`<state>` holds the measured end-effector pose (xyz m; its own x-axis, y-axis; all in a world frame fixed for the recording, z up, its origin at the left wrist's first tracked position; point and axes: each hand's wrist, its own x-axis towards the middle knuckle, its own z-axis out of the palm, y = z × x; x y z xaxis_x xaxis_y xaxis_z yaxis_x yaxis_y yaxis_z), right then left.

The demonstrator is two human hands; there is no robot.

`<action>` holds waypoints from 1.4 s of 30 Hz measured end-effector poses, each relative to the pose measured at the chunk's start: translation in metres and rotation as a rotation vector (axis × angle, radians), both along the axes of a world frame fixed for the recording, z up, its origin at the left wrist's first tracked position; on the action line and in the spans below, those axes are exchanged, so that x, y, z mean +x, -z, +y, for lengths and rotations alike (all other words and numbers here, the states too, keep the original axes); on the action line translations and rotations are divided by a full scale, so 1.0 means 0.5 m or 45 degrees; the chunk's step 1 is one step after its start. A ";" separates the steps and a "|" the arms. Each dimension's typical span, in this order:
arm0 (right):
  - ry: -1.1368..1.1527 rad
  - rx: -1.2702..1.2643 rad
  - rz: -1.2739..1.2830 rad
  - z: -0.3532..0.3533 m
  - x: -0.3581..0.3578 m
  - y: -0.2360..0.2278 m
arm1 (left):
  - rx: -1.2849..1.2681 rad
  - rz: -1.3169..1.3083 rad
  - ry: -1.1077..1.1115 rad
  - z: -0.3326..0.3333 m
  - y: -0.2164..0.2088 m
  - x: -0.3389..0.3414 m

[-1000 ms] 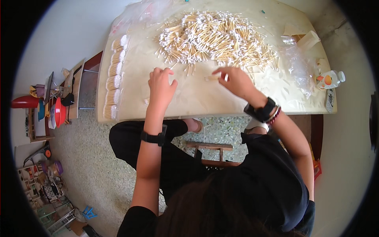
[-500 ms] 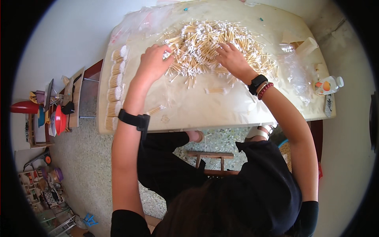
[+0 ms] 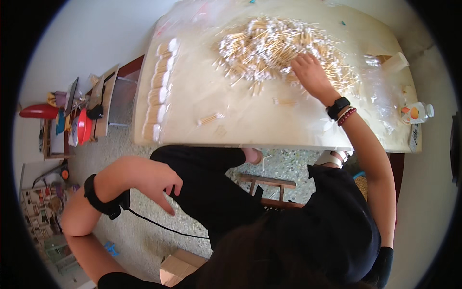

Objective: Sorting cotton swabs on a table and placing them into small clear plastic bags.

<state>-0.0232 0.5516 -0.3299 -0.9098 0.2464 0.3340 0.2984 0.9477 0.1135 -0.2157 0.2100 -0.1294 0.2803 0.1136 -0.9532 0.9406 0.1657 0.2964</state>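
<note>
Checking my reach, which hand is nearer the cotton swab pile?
Right. The right hand is at the swab pile; the left hand is away from it, off the table.

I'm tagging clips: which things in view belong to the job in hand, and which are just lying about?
Job, it seems:
cotton swab pile, right hand at it
row of swab bundles
two small swab groups

Apparently lying about:
bottle
red basin
cardboard box

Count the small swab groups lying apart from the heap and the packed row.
2. The left group lies slanted, right of the packed row; the right group lies in front of the heap. Any under the right hand would be hidden.
</note>
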 end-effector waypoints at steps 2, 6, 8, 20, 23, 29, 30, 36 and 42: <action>-0.017 0.012 0.049 -0.008 -0.009 0.003 | -0.101 -0.012 0.021 -0.051 -0.018 0.015; 0.026 -0.022 0.072 -0.024 -0.007 0.017 | -0.555 0.112 0.227 -0.154 -0.015 0.079; 0.009 -0.051 0.085 -0.032 -0.004 0.018 | -0.748 -0.279 0.221 -0.292 0.035 0.089; -0.110 -0.140 0.192 -0.011 -0.045 0.073 | -0.997 -0.460 -0.020 -0.692 0.208 0.251; 0.027 -0.141 0.122 0.019 0.035 0.069 | -0.572 0.420 -0.688 -0.719 0.271 0.137; -0.005 -0.155 0.102 -0.019 -0.017 0.050 | -0.048 0.171 -1.478 -0.689 0.334 0.230; 0.064 -0.172 0.069 -0.007 0.011 0.052 | -0.251 -0.068 -1.333 -0.665 0.356 0.248; 0.046 -0.197 0.092 -0.003 0.024 0.062 | -0.966 -0.459 -1.123 -0.819 0.496 0.359; 0.087 -0.260 0.099 -0.036 0.022 0.043 | -0.794 -0.161 -0.981 -0.774 0.483 0.229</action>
<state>-0.0120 0.5335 -0.3514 -0.8621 0.3763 0.3393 0.3630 0.9259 -0.1047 -0.1011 -0.1768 -0.3708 0.4443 -0.2031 -0.8726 0.4786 0.8771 0.0395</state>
